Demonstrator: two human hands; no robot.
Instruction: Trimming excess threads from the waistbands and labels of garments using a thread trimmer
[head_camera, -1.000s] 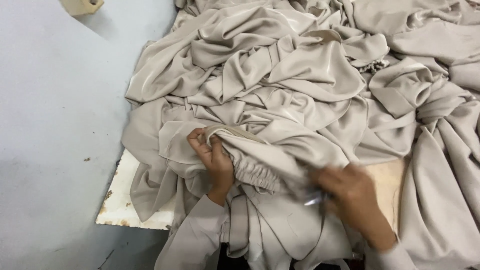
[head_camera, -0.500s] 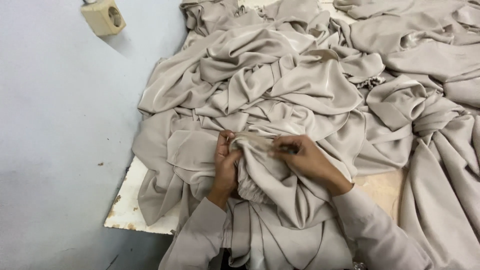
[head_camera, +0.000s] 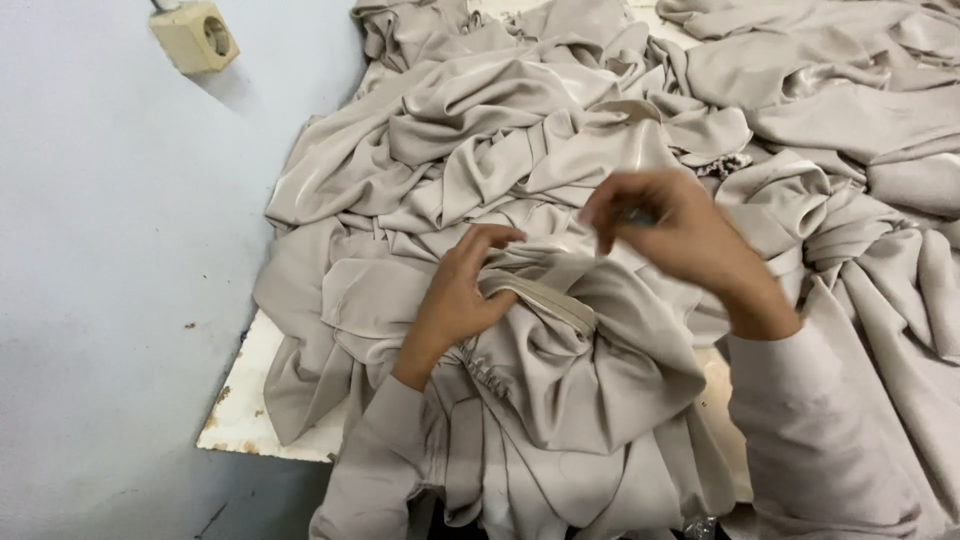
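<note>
A beige garment (head_camera: 560, 390) with a gathered elastic band (head_camera: 540, 295) lies bunched in front of me. My left hand (head_camera: 460, 300) grips the cloth at the near end of that band, fingers curled over the folds. My right hand (head_camera: 665, 230) is lifted just above the garment to the right of the band, blurred, with fingers pinched together. A small greyish tool (head_camera: 635, 213) shows between the pinched fingers, too blurred to identify. Both my sleeves are the same beige as the cloth.
A big heap of beige fabric (head_camera: 560, 120) covers the white table (head_camera: 240, 420), whose chipped corner shows at lower left. A pale blue wall (head_camera: 110, 250) stands to the left, with a cream socket box (head_camera: 195, 35) mounted on it.
My right hand came from the lower right up to the elastic band, then lifted up and to the right. My left hand kept its hold on the garment.
</note>
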